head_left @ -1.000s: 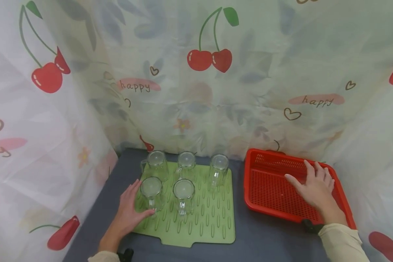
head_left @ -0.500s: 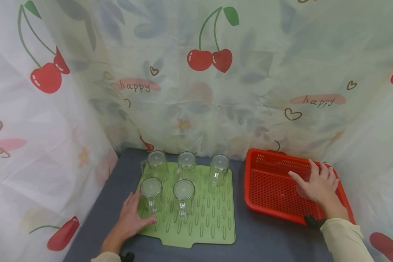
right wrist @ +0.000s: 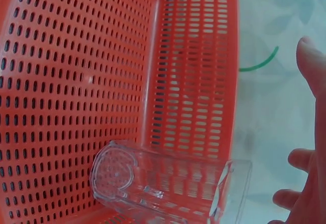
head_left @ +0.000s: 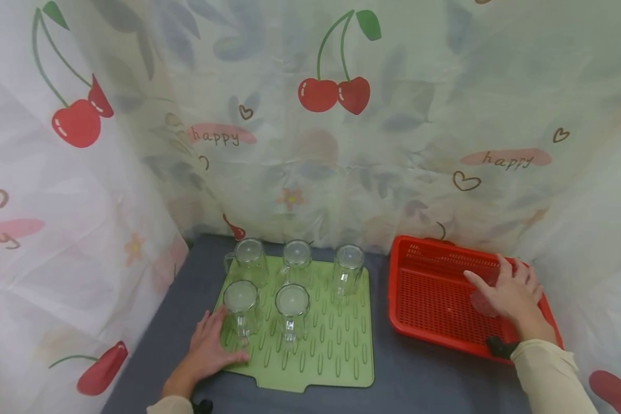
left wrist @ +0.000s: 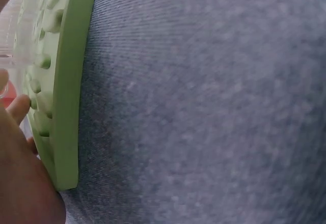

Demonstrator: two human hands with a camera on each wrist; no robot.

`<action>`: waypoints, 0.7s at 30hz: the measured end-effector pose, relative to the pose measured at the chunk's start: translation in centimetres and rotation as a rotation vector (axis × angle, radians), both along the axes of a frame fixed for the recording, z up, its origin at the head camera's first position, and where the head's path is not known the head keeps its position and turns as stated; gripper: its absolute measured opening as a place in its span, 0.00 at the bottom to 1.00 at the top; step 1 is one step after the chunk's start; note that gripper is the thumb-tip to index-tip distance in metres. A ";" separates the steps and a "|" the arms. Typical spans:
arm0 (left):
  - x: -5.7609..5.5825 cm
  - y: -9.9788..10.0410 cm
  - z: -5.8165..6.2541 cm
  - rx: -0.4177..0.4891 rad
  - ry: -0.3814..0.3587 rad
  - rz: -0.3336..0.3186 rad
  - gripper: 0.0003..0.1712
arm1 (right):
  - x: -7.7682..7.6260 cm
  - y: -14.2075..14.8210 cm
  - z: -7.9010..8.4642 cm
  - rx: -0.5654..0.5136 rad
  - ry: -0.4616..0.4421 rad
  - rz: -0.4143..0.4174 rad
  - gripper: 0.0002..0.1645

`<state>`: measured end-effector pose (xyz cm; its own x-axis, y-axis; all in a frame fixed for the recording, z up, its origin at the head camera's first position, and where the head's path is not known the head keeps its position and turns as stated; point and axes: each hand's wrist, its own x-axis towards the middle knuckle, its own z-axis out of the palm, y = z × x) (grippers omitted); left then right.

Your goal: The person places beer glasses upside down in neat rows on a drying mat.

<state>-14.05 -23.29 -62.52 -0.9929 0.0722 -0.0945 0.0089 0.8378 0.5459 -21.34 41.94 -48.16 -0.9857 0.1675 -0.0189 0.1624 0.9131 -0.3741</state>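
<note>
Several clear glass mugs stand upside down on the green draining mat (head_left: 336, 362). My left hand (head_left: 207, 345) is beside the front-left mug (head_left: 241, 299), thumb and fingers spread at the mat's left part; whether it touches the mug I cannot tell. In the left wrist view, part of that hand (left wrist: 23, 173) lies along the mat's edge. Over the right side of the red basket (head_left: 419, 330) hovers my right hand (head_left: 514, 296), fingers apart and holding nothing. A clear glass mug (right wrist: 158, 183) is inside the basket, a gap separating it from the fingers (right wrist: 308, 63) in the right wrist view.
A second mug (head_left: 292, 305) stands in the front row, with three behind it along the mat's back. The grey tabletop (head_left: 393, 374) runs between mat and basket. A cherry-patterned curtain (head_left: 310, 172) closes off the back and sides.
My left hand has slid slightly down and nearer to me beside the front-left mug. The right hand has shifted a little rightward over the basket, uncovering part of the mug there.
</note>
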 end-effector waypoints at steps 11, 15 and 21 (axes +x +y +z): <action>-0.2 -0.4 0.0 -0.072 -0.064 -0.061 0.79 | -0.3 1.5 -0.9 0.016 -0.019 -0.003 0.68; -0.2 -0.6 -0.3 -0.076 -0.070 -0.072 0.80 | -0.4 2.1 -1.2 0.003 -0.042 0.012 0.69; 0.0 -0.4 -0.1 -0.063 -0.055 -0.072 0.80 | -0.7 3.2 -1.6 -0.034 -0.097 0.019 0.71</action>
